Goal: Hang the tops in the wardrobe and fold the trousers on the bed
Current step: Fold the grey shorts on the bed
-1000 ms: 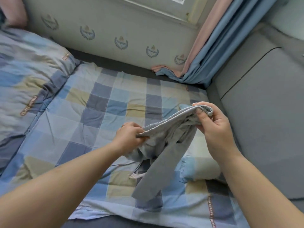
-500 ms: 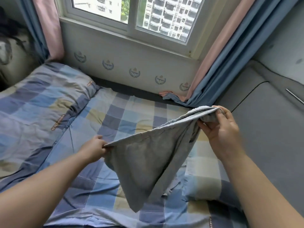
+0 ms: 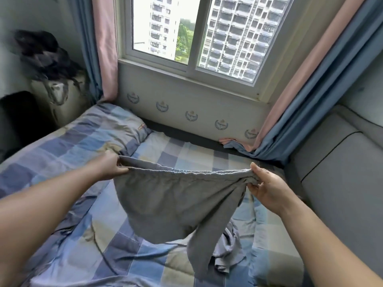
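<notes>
Grey trousers (image 3: 172, 201) hang stretched by the waistband above the checked blue bed (image 3: 68, 245). My left hand (image 3: 113, 165) pinches the waistband's left end. At the right end, my right hand (image 3: 264, 186) grips the bunched fabric. The legs dangle loose, one trailing down to the bedcover. Another crumpled blue-grey garment (image 3: 228, 249) lies on the bed below the trousers, partly hidden by them.
A checked pillow (image 3: 107, 125) lies at the bed's far left. A window (image 3: 199, 32) with pink and blue curtains (image 3: 306, 96) is behind the bed. A grey padded panel (image 3: 339, 172) borders the right side. Dark bags (image 3: 39, 52) are piled on a stand at far left.
My hands have moved apart and spread the waistband wide. The trousers, bunched up a second ago, now hang open. The view has tilted up to show the window.
</notes>
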A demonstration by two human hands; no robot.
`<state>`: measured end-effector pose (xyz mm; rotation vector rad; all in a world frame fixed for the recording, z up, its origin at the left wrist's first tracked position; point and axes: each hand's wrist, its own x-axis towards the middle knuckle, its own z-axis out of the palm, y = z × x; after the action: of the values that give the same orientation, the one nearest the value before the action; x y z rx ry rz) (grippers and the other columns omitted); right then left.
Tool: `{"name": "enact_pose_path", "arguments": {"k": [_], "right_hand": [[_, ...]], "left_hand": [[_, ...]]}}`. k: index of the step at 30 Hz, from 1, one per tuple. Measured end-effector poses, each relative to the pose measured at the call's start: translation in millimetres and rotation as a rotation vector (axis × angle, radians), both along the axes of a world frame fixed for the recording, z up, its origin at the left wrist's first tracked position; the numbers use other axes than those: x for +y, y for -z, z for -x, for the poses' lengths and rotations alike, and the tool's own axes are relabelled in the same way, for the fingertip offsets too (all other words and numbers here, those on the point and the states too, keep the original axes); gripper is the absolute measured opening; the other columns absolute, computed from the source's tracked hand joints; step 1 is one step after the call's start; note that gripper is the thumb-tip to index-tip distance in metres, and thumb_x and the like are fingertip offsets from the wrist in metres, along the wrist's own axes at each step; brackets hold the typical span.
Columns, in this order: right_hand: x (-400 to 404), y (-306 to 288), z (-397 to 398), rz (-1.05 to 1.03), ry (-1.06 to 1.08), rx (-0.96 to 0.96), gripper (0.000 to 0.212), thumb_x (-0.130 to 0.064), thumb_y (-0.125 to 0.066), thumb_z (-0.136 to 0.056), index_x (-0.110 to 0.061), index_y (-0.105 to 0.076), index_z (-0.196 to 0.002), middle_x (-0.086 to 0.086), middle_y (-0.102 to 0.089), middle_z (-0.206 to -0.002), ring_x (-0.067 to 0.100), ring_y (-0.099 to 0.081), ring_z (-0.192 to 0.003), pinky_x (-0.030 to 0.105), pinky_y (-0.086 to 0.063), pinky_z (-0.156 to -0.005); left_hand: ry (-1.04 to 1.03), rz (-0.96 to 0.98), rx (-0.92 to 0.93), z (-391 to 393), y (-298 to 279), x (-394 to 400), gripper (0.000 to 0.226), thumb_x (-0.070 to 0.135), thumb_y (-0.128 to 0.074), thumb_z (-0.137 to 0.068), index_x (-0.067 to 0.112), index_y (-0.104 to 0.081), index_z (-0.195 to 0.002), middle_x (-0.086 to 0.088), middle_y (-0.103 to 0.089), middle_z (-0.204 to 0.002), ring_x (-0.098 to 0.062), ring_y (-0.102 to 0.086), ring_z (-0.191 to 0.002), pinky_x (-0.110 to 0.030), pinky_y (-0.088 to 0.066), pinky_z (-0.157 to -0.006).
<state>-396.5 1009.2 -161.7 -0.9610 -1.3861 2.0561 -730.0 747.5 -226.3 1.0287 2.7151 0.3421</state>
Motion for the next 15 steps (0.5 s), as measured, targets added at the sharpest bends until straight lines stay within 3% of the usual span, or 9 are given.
{"name": "enact_pose_path", "arguments": {"k": [2, 4, 6, 9, 11, 15], "right_hand": [[-4.6, -2.2, 9.7, -0.16, -0.108, -0.151, 0.007, -0.011, -0.065, -0.085, -0.006, -0.061, -0.082, 0.004, -0.058, -0.069, 0.008, -0.06, -0.059, 0.018, -0.051, -0.057], [-10.6, -5.2, 22.1, -0.399, -0.211, -0.374, 0.008, -0.004, -0.069, -0.083, -0.002, -0.062, -0.085, 0.005, -0.057, -0.07, 0.01, -0.056, -0.062, 0.019, -0.048, -0.059], [-19.4, -8.3, 36.5, -0.717, -0.304, -0.638, 0.009, -0.007, -0.073, -0.079, -0.008, -0.067, -0.084, 0.0, -0.059, -0.072, 0.01, -0.054, -0.065, 0.019, -0.044, -0.063], [-44.8, -7.4, 68.3, -1.143, -0.444, -0.981, 0.009, -0.019, -0.072, -0.077, -0.022, -0.065, -0.082, -0.01, -0.061, -0.081, 0.008, -0.057, -0.077, 0.015, -0.041, -0.062], [-64.5, -1.3, 90.0, -1.24, -0.421, -1.088, 0.006, -0.024, -0.066, -0.079, -0.024, -0.06, -0.08, -0.006, -0.063, -0.085, 0.014, -0.058, -0.082, 0.022, -0.043, -0.065], [-91.1, 14.3, 121.4, -1.201, -0.217, -1.205, 0.012, -0.025, -0.056, -0.081, -0.019, -0.046, -0.086, 0.004, -0.056, -0.081, 0.027, -0.052, -0.075, 0.031, -0.038, -0.06]], "left_hand": [[-0.061, -0.1, 0.008, 15.8, -15.7, -9.7, 0.047, 0.055, -0.058, -0.085, 0.015, -0.056, -0.061, -0.009, -0.059, -0.074, -0.025, -0.056, -0.071, -0.033, -0.039, -0.057], [-0.082, -0.116, 0.055, 35.0, -28.2, -21.0, 0.044, 0.052, -0.056, -0.088, 0.013, -0.061, -0.068, -0.013, -0.061, -0.082, -0.029, -0.058, -0.079, -0.034, -0.04, -0.06], [-0.084, -0.11, 0.168, 54.4, -35.7, -31.7, 0.035, 0.039, -0.062, -0.088, 0.005, -0.068, -0.084, -0.02, -0.064, -0.094, -0.034, -0.06, -0.093, -0.036, -0.046, -0.071], [-0.103, -0.146, 0.296, 85.4, -42.1, -51.6, 0.024, 0.029, -0.067, -0.084, 0.007, -0.071, -0.091, -0.017, -0.068, -0.098, -0.034, -0.062, -0.097, -0.035, -0.045, -0.074], [-0.157, -0.188, 0.259, 107.9, -46.6, -65.1, 0.017, 0.026, -0.068, -0.082, 0.011, -0.065, -0.09, -0.015, -0.067, -0.095, -0.033, -0.061, -0.092, -0.035, -0.046, -0.072], [-0.209, -0.226, 0.095, 155.2, -47.6, -91.5, 0.009, 0.021, -0.057, -0.083, 0.018, -0.057, -0.092, -0.007, -0.067, -0.081, -0.027, -0.063, -0.077, -0.034, -0.049, -0.071]]}}
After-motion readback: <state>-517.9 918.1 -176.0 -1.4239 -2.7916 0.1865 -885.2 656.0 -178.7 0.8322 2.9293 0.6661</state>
